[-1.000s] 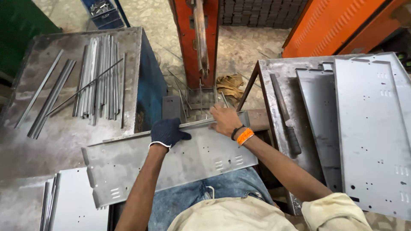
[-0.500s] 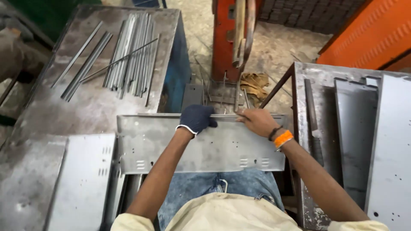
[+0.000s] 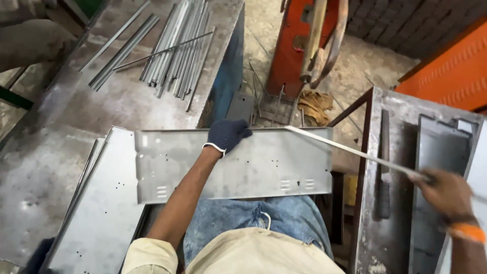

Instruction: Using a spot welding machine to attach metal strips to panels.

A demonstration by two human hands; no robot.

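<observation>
Two hands: gloved left hand (image 3: 228, 135) grips the flat grey sheet-metal panel's (image 3: 253, 165) far edge; bare right hand (image 3: 446, 195) closed around a thin steel strip (image 3: 350, 150).

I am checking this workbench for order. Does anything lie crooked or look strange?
Yes. One thin rod lies diagonally across the otherwise parallel bundle of metal strips on the left table. Nothing looks damaged.
</observation>
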